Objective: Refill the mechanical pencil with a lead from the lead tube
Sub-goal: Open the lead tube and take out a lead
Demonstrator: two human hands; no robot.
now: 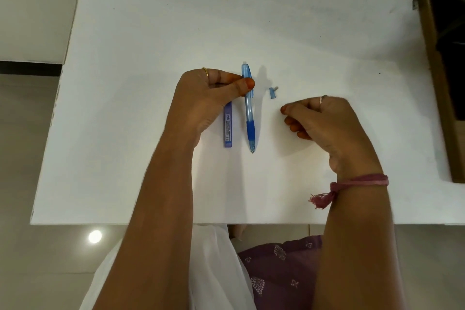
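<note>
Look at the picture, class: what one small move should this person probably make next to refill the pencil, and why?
Probably reach the right hand across to the lead tube. The left hand already pinches the pencil, a small blue cap lies loose on the table, and the right hand looks empty, though its curled fingers could hide a lead. The tube lies untouched beside the pencil.

left hand (pixel 211 88) pinches pencil (pixel 249 108) upright-lying on table (pixel 125 58); lead tube (pixel 228 126) beside; cap (pixel 273 92) apart.
</note>
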